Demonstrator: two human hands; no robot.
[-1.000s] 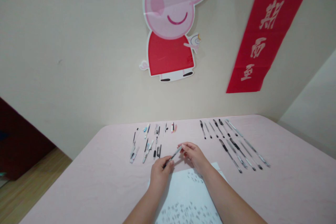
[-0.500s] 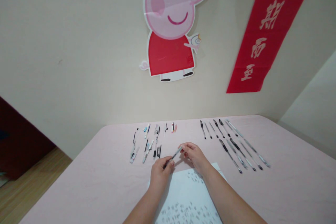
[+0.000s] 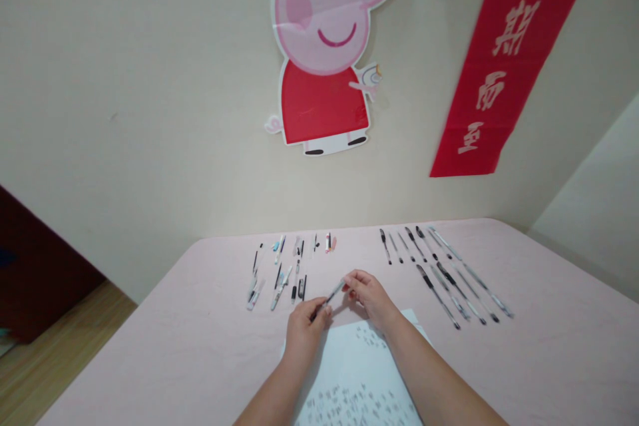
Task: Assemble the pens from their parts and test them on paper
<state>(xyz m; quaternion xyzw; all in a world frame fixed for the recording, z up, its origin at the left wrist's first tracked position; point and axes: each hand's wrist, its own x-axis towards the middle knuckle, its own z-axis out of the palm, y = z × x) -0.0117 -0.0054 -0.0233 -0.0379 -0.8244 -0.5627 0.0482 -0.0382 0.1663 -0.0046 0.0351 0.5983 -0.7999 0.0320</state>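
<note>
A slim pen (image 3: 335,291) with a clear barrel slants up to the right between my two hands, above the far edge of the paper. My left hand (image 3: 305,323) is closed around its lower, darker end. At the upper end, my right hand (image 3: 368,294) pinches the tip with thumb and fingers. Beneath my forearms lies a white sheet of paper (image 3: 344,359) covered in small handwritten marks. Just beyond my left hand are loose pen parts (image 3: 301,289), among them dark caps and thin refills.
Several whole pens (image 3: 439,296) lie in two slanted rows on the right of the pink tablecloth (image 3: 174,346). More pen pieces (image 3: 254,289) are grouped at the left. A wall with a pig cutout (image 3: 324,103) and a red banner (image 3: 479,100) rises behind the table.
</note>
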